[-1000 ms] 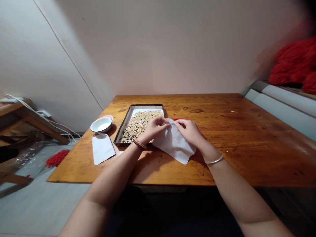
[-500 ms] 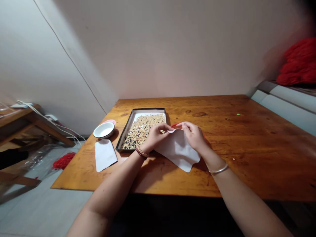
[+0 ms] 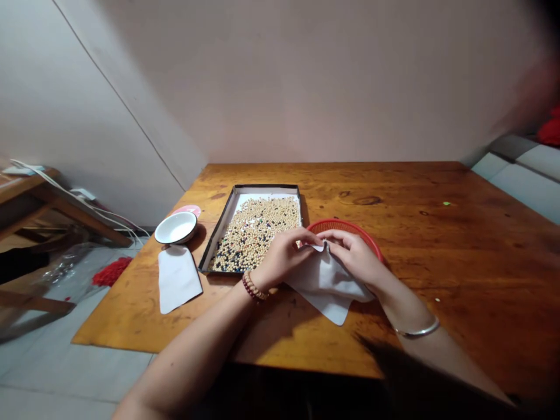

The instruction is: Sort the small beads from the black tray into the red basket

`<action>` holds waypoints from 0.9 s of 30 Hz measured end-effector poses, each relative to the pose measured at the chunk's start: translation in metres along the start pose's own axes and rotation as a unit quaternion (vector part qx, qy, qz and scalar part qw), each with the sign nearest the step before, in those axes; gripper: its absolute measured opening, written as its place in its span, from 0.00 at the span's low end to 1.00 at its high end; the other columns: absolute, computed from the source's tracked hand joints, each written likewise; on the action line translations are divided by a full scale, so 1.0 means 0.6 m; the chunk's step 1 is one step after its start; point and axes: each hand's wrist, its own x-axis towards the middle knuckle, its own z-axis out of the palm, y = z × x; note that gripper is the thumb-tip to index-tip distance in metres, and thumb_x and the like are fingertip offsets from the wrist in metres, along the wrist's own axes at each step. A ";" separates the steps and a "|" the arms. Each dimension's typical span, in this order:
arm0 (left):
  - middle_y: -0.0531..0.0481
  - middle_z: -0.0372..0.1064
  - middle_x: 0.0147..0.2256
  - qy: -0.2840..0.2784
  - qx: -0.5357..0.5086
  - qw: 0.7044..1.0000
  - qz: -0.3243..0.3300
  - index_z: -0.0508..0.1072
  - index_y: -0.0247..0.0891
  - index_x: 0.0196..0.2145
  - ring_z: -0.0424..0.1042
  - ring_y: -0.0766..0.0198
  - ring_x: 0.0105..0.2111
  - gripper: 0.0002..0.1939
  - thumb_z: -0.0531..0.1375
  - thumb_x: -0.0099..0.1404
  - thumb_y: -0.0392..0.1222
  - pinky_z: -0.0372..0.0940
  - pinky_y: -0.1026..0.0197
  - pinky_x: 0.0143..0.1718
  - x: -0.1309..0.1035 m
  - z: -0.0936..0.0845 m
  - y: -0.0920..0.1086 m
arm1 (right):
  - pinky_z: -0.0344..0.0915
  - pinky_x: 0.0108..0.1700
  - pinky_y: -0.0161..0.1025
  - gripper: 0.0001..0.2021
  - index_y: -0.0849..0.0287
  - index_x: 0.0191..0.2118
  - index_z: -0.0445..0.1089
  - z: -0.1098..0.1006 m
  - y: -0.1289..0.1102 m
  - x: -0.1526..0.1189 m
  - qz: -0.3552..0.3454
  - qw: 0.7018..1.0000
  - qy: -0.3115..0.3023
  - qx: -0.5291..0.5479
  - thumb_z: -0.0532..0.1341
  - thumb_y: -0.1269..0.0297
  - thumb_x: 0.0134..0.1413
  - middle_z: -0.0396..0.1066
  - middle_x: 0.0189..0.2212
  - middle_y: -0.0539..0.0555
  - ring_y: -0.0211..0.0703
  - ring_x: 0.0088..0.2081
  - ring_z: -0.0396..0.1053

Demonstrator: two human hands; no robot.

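A white cloth (image 3: 326, 286) hangs from both hands over the near part of the table. My left hand (image 3: 285, 256) pinches its upper edge between thumb and fingers. Close beside it, my right hand (image 3: 356, 256) grips the same edge, and the cloth is gathered into folds there. The fingertips nearly meet. Behind the hands sits a red plastic basket (image 3: 345, 223), partly hidden by them and the cloth. To the left lies a shallow black-edged tray (image 3: 268, 189) that carries many small beads (image 3: 262, 227), mostly cream, with dark and coloured ones mixed in.
A white enamel bowl (image 3: 177, 227) stands at the table's left side, by a pink round piece (image 3: 191, 210). In front of it lies another flat white piece (image 3: 179, 283). A small green scrap (image 3: 447, 203) is at the right. Red material (image 3: 112, 272) lies on the floor.
The cloth's top edge is now bunched between my fingers, where it was stretched flatter before. My hands sit slightly lower, and more of the red basket shows. The view has shifted a little.
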 end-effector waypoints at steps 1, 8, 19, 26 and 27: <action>0.48 0.74 0.36 0.001 0.008 1.000 0.008 0.74 0.38 0.34 0.72 0.65 0.36 0.04 0.59 0.63 0.35 0.66 0.62 0.39 0.000 0.001 0.001 | 0.66 0.40 0.39 0.11 0.57 0.38 0.75 -0.002 -0.002 -0.002 0.005 1.000 0.001 0.002 0.59 0.61 0.52 0.75 0.37 0.55 0.45 0.39 0.71; 0.49 0.73 0.34 0.029 0.071 0.996 0.045 0.73 0.37 0.34 0.70 0.66 0.34 0.03 0.58 0.64 0.36 0.65 0.63 0.37 -0.004 0.005 0.004 | 0.62 0.33 0.37 0.16 0.61 0.33 0.75 -0.005 0.000 -0.003 0.012 1.000 -0.006 0.005 0.60 0.52 0.53 0.75 0.32 0.55 0.43 0.33 0.69; 0.51 0.70 0.33 0.072 0.087 0.993 0.026 0.70 0.38 0.35 0.68 0.66 0.33 0.05 0.57 0.62 0.32 0.65 0.63 0.37 -0.006 0.015 0.003 | 0.66 0.37 0.40 0.16 0.62 0.37 0.77 -0.002 -0.005 -0.005 0.011 0.999 -0.006 -0.036 0.63 0.54 0.50 0.78 0.36 0.59 0.49 0.37 0.73; 0.49 0.72 0.39 0.038 0.095 0.995 0.002 0.72 0.40 0.42 0.70 0.64 0.38 0.09 0.53 0.69 0.42 0.64 0.60 0.41 -0.004 0.013 0.003 | 0.67 0.36 0.39 0.11 0.62 0.32 0.76 0.000 0.009 -0.002 -0.028 0.995 0.048 -0.079 0.65 0.58 0.48 0.77 0.32 0.58 0.47 0.34 0.73; 0.49 0.73 0.38 0.033 0.100 0.994 -0.001 0.72 0.40 0.42 0.70 0.64 0.37 0.09 0.54 0.69 0.44 0.64 0.60 0.40 -0.004 0.013 0.002 | 0.66 0.35 0.38 0.11 0.62 0.31 0.75 0.000 0.010 -0.002 -0.029 0.994 0.056 -0.089 0.65 0.58 0.47 0.77 0.31 0.57 0.46 0.33 0.73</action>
